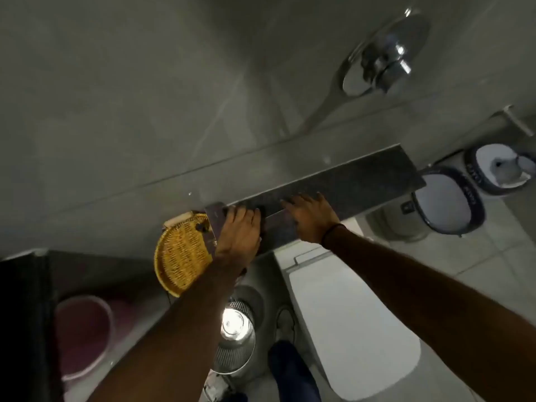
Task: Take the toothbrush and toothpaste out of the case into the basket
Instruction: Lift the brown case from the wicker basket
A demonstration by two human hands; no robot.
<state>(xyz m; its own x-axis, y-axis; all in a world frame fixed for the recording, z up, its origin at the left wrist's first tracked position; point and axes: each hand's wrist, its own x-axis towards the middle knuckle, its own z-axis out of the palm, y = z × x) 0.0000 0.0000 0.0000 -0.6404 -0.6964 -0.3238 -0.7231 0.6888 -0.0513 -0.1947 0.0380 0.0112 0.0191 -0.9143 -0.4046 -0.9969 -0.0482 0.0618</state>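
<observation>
So both hands are up on the dark speckled stone shelf (362,178) that runs along the grey tiled wall (145,97). The left hand (240,230) sits at the shelf's left end with fingers curled down over something dark, maybe the case, but it's too blurry and covered to tell what it actually grips or how tight. The right hand (311,216) lies palm-down on the shelf just beside the left one, fingers spread fairly flat, nothing visibly in it; there's a thin dark band on that wrist.

The round yellow woven wicker basket (181,253) is right at the left end of the shelf, tilted on edge next to the left wrist, partly behind the shelf corner. Can't see a toothbrush or toothpaste anywhere in this shot.

Below: a white toilet with closed lid (348,329), a ribbed shiny metal bin (236,329), a pink plastic bucket (84,329), and two white tubs with dark rims (448,198). There's lettering on those rims but it's unreadable
</observation>
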